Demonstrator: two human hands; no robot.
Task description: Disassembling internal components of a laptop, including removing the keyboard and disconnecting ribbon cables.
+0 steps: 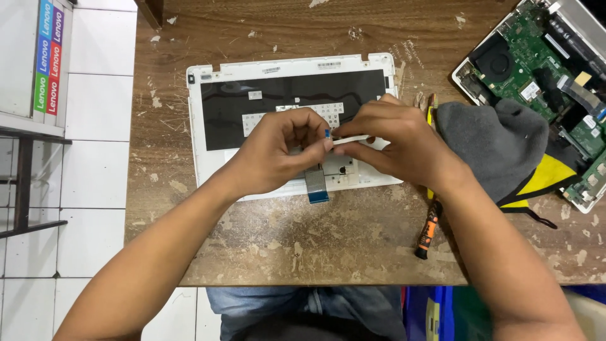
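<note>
Both hands meet over the white laptop cover (208,126) mid-table: left hand (278,155) and right hand (398,142) pinch a thin white ribbon cable (350,139). Best kept flat, unkinked.

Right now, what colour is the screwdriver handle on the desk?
Black and orange; the screwdriver lies by the right forearm, seen in the head view.

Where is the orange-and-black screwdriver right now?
In the head view, the orange-and-black screwdriver lies on the wooden table, under the right forearm, below the grey cloth.
</note>
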